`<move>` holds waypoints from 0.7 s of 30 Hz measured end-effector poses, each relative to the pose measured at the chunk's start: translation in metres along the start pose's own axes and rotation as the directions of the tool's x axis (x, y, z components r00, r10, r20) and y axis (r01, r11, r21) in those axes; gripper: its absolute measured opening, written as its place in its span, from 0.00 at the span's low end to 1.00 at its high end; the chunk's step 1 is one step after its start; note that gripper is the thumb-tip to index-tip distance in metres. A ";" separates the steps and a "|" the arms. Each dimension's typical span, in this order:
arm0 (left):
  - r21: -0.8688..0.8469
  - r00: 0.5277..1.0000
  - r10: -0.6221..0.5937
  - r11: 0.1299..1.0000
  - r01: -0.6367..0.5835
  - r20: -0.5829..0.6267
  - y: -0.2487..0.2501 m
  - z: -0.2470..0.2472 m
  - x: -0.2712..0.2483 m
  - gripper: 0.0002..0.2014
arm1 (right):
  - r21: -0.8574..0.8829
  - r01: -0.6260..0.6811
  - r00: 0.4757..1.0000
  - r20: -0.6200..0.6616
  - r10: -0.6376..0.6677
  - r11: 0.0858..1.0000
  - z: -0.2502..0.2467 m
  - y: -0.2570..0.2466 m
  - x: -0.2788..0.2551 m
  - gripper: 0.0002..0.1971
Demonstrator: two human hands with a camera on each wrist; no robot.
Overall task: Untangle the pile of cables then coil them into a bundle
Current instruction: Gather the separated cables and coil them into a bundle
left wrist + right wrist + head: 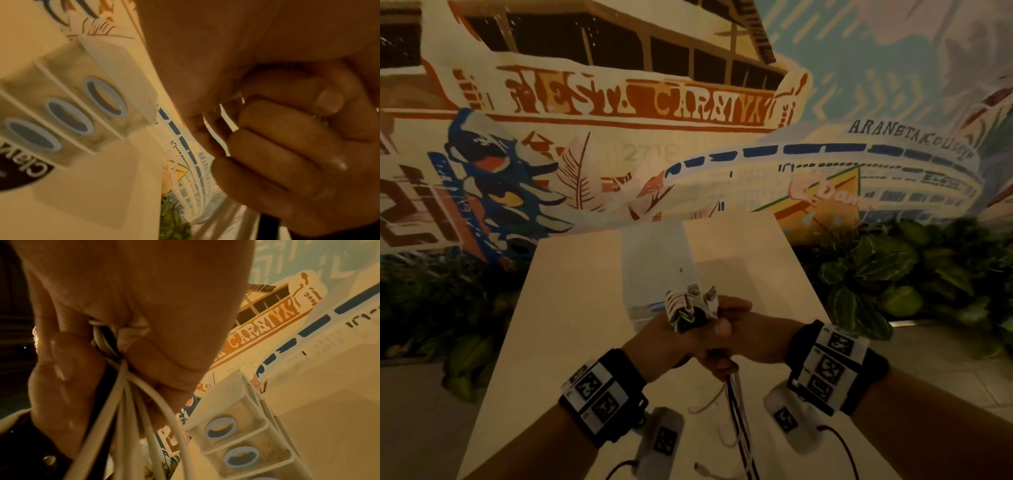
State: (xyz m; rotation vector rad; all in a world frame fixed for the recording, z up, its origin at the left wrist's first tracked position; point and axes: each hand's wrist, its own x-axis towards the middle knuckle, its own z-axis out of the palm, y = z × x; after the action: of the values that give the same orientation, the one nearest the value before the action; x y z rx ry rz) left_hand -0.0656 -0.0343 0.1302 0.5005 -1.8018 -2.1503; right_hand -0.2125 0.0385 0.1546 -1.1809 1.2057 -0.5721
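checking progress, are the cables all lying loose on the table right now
No, both hands grip the cables gathered upright above the table, with only their lower lengths trailing down onto it.

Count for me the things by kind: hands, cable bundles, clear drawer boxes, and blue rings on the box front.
Hands: 2 (left hand, right hand)
Cable bundle: 1, gripped by both hands
Clear drawer box: 1
Blue rings: 3, in the left wrist view
Total: 7
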 end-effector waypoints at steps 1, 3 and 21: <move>-0.015 1.000 0.026 1.000 -0.027 -0.011 0.001 0.001 0.000 0.33 | 0.032 0.029 1.000 -0.006 -0.029 0.999 0.001 -0.001 -0.001 0.11; -0.060 0.996 0.091 0.994 -0.092 -0.012 0.004 0.003 -0.003 0.20 | 0.041 0.052 0.999 -0.015 -0.052 0.998 0.003 0.000 -0.001 0.10; 0.040 0.922 0.167 0.986 -0.164 -0.349 0.016 -0.015 -0.002 0.23 | 0.193 -0.062 0.997 -0.034 0.070 0.979 -0.004 0.061 -0.031 0.18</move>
State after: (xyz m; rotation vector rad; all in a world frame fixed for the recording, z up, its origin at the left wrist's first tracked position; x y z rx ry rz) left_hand -0.0573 -0.0493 0.1436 0.6620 -1.5950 -1.8054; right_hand -0.2396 0.0842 0.1120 -0.9673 1.1915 -0.6496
